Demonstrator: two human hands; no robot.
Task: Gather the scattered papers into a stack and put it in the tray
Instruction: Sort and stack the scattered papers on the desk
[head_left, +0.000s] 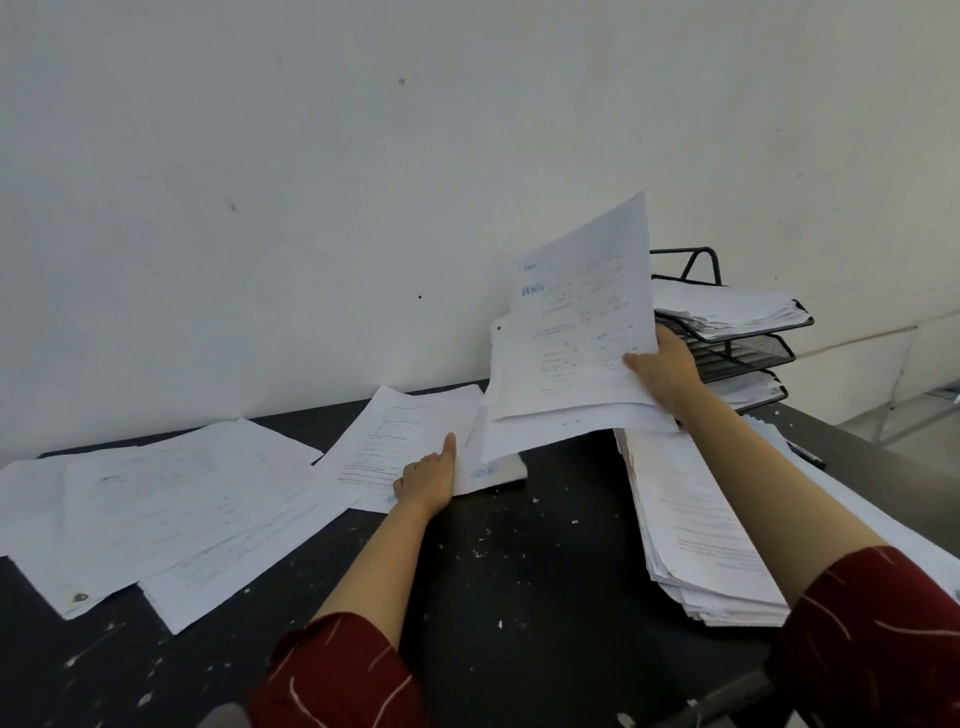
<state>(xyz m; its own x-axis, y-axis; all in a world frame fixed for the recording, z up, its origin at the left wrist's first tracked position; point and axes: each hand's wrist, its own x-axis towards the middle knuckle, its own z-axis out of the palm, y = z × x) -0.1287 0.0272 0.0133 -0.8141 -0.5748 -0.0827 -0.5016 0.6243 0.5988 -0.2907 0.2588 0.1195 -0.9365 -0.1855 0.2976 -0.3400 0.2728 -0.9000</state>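
My right hand (667, 371) grips a bundle of white printed sheets (569, 338) by its right edge and holds it tilted up above the black table (519, 571). My left hand (428, 480) lies on a loose sheet (395, 441) at the table's middle, thumb raised, fingers tucked at the edge of a paper (488, 473) under the bundle. More scattered papers (156, 514) overlap on the left. A black mesh tray rack (748, 348) with three tiers stands at the back right, with papers in its top and bottom tiers.
A thick stack of papers (696, 530) lies along the table's right side, beneath my right forearm. A white wall rises directly behind the table. The tabletop is speckled with white paint flecks. The floor shows beyond the right edge.
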